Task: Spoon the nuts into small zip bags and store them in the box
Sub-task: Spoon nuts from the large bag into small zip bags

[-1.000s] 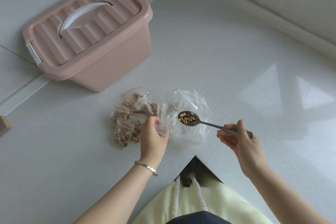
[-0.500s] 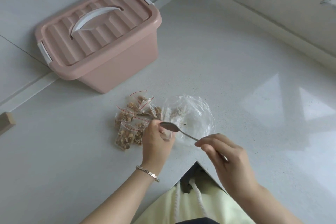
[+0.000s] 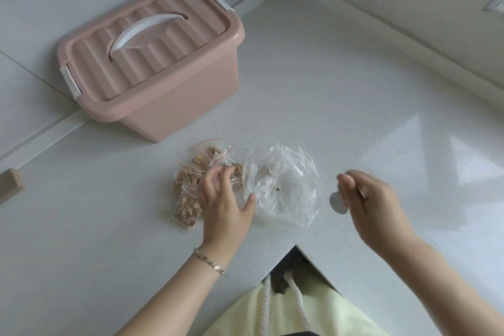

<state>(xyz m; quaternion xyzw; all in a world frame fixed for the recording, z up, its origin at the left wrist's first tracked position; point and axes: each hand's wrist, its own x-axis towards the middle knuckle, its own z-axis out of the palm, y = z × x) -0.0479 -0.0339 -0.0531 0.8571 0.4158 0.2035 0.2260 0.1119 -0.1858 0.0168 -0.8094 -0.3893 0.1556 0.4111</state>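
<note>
Several small zip bags (image 3: 188, 199) filled with nuts and edged in red lie in a pile on the white counter. My left hand (image 3: 223, 202) hovers over the pile's right side, fingers spread and relaxed, thumb close to the large clear bag (image 3: 286, 185). That bag lies crumpled and holds only a few crumbs. To its right, my right hand (image 3: 373, 204) grips the handle of a metal spoon (image 3: 337, 203), whose bowl is empty and points down and left. The pink box (image 3: 163, 68) stands at the back left with its ribbed lid shut and its white handle folded flat.
The white counter (image 3: 354, 90) runs into a wall corner at the back, with a raised ledge along both walls. A wooden block (image 3: 11, 183) sits at the far left edge. The counter's front edge forms a notch (image 3: 296, 248) at my body.
The spoon tipped its nuts into the small bag my left hand held, then my right hand drew it away to the right, empty. My left hand let the bag go by the pile.
</note>
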